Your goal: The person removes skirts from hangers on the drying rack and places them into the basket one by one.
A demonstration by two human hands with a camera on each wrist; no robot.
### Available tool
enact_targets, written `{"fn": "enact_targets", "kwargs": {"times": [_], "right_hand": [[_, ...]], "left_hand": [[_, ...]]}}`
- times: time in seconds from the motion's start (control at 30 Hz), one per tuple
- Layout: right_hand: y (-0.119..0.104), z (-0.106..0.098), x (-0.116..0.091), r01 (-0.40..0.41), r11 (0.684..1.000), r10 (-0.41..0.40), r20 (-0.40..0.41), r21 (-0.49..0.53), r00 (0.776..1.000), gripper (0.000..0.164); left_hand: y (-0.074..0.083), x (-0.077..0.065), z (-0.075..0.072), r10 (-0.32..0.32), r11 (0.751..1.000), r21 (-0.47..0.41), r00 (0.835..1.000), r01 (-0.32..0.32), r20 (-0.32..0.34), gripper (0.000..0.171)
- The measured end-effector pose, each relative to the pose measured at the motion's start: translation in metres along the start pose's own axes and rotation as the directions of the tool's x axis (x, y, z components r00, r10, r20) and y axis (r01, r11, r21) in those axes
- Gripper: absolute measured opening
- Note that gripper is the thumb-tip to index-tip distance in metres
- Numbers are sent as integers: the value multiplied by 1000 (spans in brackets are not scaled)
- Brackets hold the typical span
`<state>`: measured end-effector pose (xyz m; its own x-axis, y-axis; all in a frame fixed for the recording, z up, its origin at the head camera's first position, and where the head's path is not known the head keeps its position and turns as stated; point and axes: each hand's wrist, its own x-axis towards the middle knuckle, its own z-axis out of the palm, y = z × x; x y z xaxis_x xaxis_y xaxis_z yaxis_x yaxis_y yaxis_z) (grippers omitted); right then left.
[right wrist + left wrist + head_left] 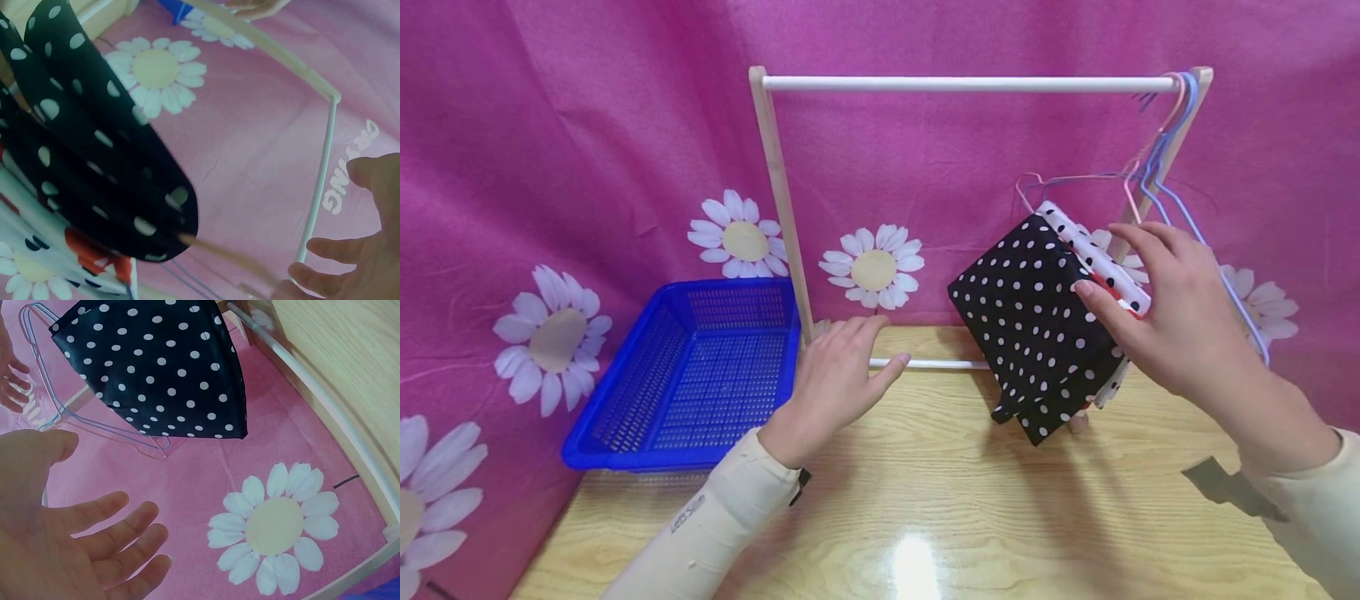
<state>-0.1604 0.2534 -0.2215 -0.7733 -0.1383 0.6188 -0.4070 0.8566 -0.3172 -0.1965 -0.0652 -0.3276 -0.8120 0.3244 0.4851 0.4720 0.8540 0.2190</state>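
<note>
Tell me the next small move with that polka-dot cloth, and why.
I'd probably bring the right grip in to pinch the upper edge of the black polka-dot cloth. It is the nearer grip, and the right wrist view shows its fingers spread, apart from the cloth. The left grip is open, farther off, near the blue basket.

This looks like a small staged set rather than a lived-in room: a pink cloth (625,100) printed with white flowers (553,340) closes off the back and side of a wood-grain bench (865,508), which carries a low rack (970,84) with hangers (1163,150) and a basket (655,459).
</note>
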Motion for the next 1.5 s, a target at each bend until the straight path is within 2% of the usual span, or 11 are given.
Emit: {"fn": "enact_targets", "kwargs": {"times": [0.23, 0.57, 0.67, 0.87, 1.03, 1.1, 1.17, 1.3, 1.37, 1.4, 1.5], "right_hand": [[15, -5, 7, -94, 995, 95, 99, -17, 991, 72], [32, -7, 17, -217, 975, 194, 265, 57, 945, 82], [38, -6, 20, -252, 963, 213, 305, 96, 928, 74], [48, -2, 23, -290, 934, 220, 304, 209, 927, 34], [51, -1, 26, -342, 897, 247, 324, 279, 913, 20], [51, -1, 27, -373, 861, 254, 341, 347, 905, 15], [53, 0, 27, -424, 782, 266, 371, 457, 890, 13], [57, 1, 29, -530, 518, 285, 449, 672, 847, 29], [59, 1, 30, -562, 416, 300, 475, 715, 827, 35], [60, 1, 30, -572, 380, 305, 485, 727, 819, 34], [62, 0, 30, -598, 341, 326, 506, 725, 799, 32]], "left_hand": [[3, 2, 1, -7, 1000, -13, 1000, 7, 17, 53], [5, 3, 2, 2, 1000, -17, 1000, -1, 14, 54], [6, 4, 2, 0, 1000, -17, 1000, 0, 19, 54], [7, 5, 4, -3, 1000, -25, 999, 4, 33, 54], [7, 6, 6, -4, 1000, -24, 1000, 5, 30, 54], [7, 7, 6, 0, 1000, -24, 1000, 1, 24, 53], [8, 7, 7, 6, 1000, -26, 1000, -5, 20, 52], [8, 8, 8, 15, 1000, -27, 1000, -14, 21, 52], [9, 9, 9, 19, 1000, -24, 1000, -19, 18, 52], [9, 9, 9, 21, 1000, -20, 1000, -21, 17, 52], [9, 10, 10, 22, 1000, -17, 1000, -22, 15, 52]]}}
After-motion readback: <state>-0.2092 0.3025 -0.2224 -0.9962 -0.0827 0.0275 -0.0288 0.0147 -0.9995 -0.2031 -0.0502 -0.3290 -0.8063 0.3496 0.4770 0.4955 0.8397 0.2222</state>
